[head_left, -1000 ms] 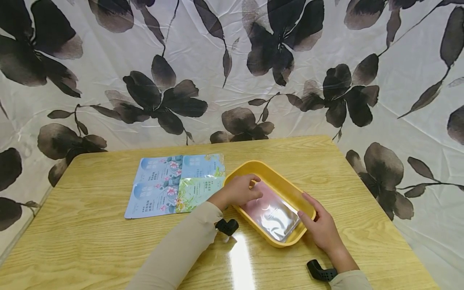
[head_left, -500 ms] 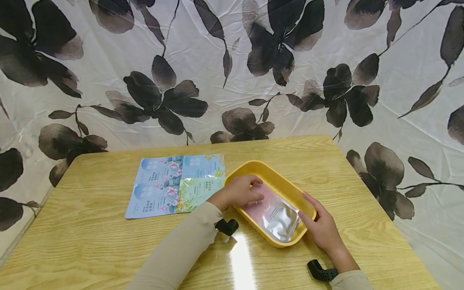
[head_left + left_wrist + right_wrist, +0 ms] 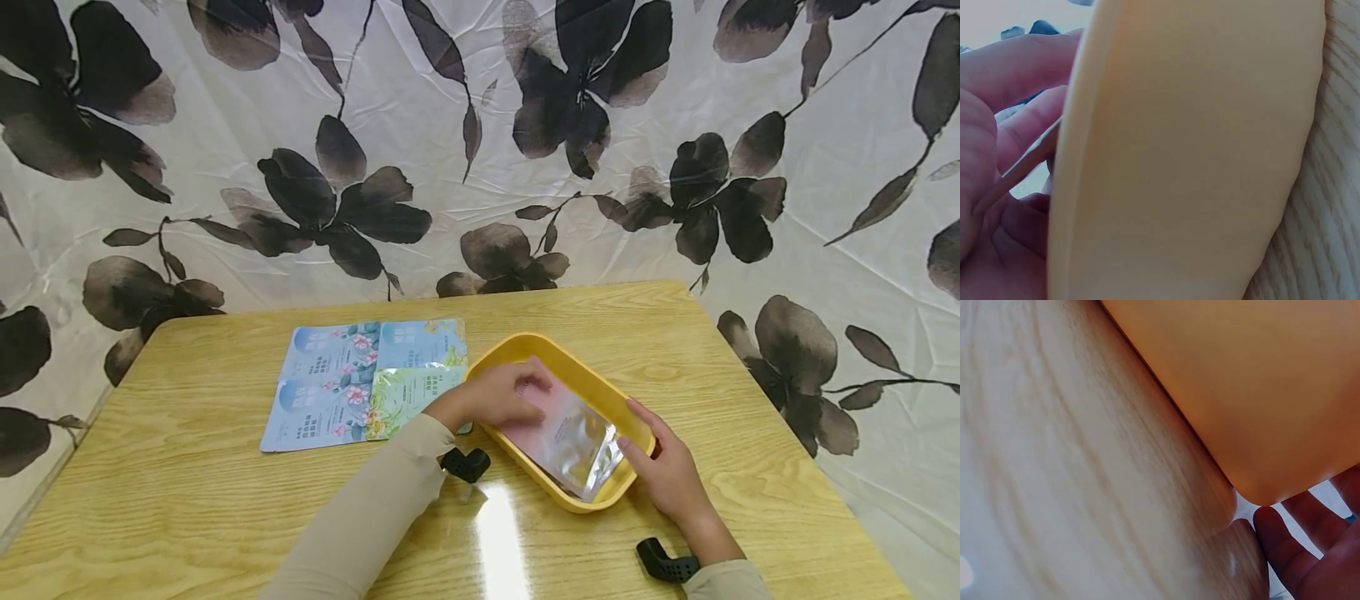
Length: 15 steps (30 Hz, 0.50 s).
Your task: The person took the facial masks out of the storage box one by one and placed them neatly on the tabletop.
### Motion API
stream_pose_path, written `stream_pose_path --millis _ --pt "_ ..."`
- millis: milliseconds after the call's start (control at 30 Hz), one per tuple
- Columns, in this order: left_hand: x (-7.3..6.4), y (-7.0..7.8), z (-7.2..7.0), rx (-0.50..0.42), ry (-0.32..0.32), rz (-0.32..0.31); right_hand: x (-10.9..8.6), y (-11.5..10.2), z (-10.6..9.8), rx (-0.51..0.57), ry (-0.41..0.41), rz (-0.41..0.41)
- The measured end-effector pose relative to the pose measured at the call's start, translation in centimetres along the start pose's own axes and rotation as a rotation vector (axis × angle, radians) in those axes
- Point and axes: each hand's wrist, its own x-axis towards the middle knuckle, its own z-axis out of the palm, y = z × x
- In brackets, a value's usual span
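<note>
In the head view a yellow plastic tray (image 3: 517, 457) sits slanted on the wooden table, holding a flat pink and silver foil sachet (image 3: 573, 437). My left hand (image 3: 498, 396) reaches over the tray's left rim and grips the sachet by its upper left part. The left wrist view catches the sachet (image 3: 1019, 172) edge-on between the fingers, behind the tray wall (image 3: 1191, 137). My right hand (image 3: 667, 467) holds the tray at its right end, thumb over the rim. Below the tray's corner in the right wrist view, fingertips (image 3: 1272, 528) of that hand show.
Left of the tray lie blue flowered sachets (image 3: 322, 383), another blue sachet (image 3: 420, 342) and a green one (image 3: 408, 396), side by side. Both wrists wear black camera mounts (image 3: 467, 465). A floral cloth (image 3: 480, 167) hangs behind the table (image 3: 187, 500).
The sachet has shifted and tilted up inside the tray, a dark gap showing along its lower left edge. My left fingers have closed in on it. The right hand and tray stay put.
</note>
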Motion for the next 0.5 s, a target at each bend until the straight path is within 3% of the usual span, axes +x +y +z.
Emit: stream_pose_path --millis 300,500 --pt "-0.6 0.0 -0.9 -0.105 -0.027 -0.033 -0.1 0.2 0.1 -0.007 0.003 0.009" --pt "-1.4 0.1 -2.1 -0.122 0.040 -0.048 0.0 0.0 0.0 0.006 0.003 0.005"
